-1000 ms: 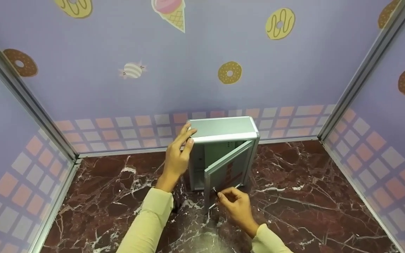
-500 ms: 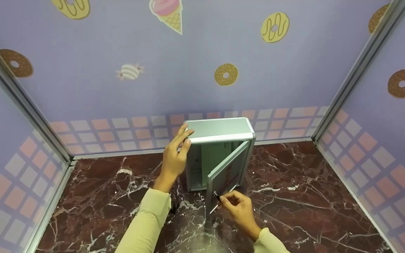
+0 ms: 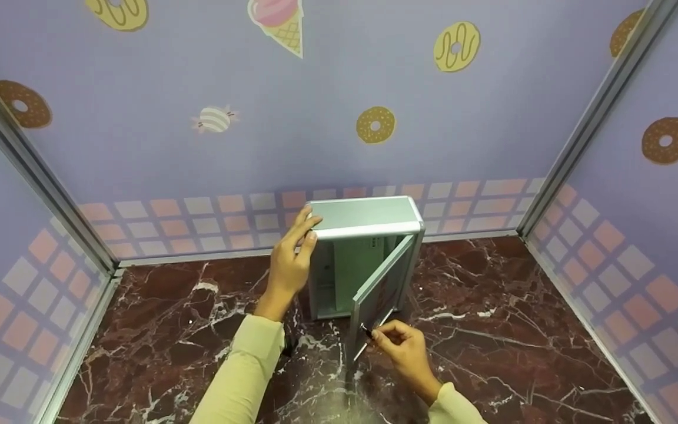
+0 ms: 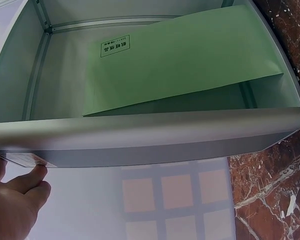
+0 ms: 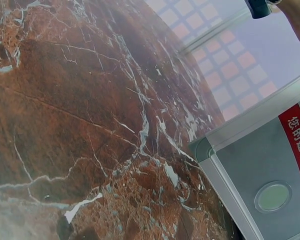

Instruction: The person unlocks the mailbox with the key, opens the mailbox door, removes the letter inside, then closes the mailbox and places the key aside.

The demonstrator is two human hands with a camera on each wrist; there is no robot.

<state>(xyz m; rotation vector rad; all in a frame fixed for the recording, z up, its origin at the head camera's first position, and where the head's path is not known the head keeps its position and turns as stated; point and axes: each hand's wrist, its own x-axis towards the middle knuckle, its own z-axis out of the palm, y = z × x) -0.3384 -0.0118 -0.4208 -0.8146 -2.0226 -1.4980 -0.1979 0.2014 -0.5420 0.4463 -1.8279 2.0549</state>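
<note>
A silver metal suggestion box [image 3: 368,213] stands upright on the marbled surface, its hinged front door [image 3: 383,288] ajar. My left hand [image 3: 289,259] holds the box's upper left corner, fingers at the top edge and side, thumb near the front. With thumb and forefinger, my right hand [image 3: 404,350] pinches a small black-headed key [image 3: 367,331] at the door's free edge. A green sheet or envelope [image 4: 180,60] with a printed label leans inside the box, seen in the left wrist view. The right wrist view shows a red strip [image 5: 296,135] with white characters on the door; most of that hand is cut off.
Below lies a dark red marbled surface [image 3: 492,353] with white veins. A lilac wall [image 3: 327,147] printed with sweets stands close behind the box. Side panels [image 3: 668,247] with metal corner posts close off the left and right.
The door has swung a little further open, its free edge moving toward me. My right hand has moved along with it. My left hand stays on the box corner; the whole view has shifted slightly.
</note>
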